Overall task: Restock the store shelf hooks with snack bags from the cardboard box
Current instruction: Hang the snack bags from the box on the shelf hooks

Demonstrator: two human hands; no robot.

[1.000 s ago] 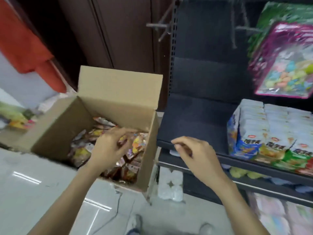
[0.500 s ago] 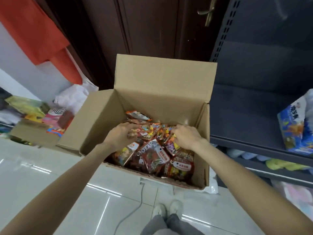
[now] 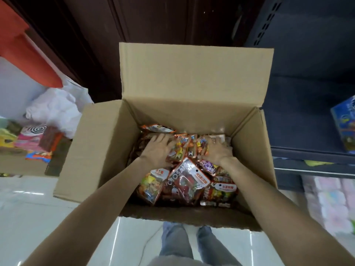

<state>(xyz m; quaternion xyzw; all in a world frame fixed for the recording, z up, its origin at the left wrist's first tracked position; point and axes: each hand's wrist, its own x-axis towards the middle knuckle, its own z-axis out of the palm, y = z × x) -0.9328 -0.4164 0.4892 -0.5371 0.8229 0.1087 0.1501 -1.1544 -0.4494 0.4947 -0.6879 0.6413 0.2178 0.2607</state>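
An open cardboard box [image 3: 99, 150] stands on the floor below me, its far flap upright. Several orange and red snack bags [image 3: 188, 181] fill its bottom. Both my hands are down inside it. My left hand [image 3: 156, 151] grips the left side of a small upright bunch of snack bags [image 3: 183, 148], fingers reaching over the bags behind. My right hand [image 3: 218, 153] holds the right side of the same bunch, its fingertips hidden among the bags. No shelf hooks are in view.
A dark metal shelf [image 3: 307, 152] stands right of the box, with a blue package [image 3: 344, 125] on it and pastel packs [image 3: 330, 204] below. At left lie a white plastic bag [image 3: 55, 112] and a low box of colourful goods [image 3: 28, 148]. A dark wooden door [image 3: 153, 20] is behind.
My right hand left the shelf edge and went into the box. Both hands have closed in on a bunch of bags, and my view has dropped over the box.
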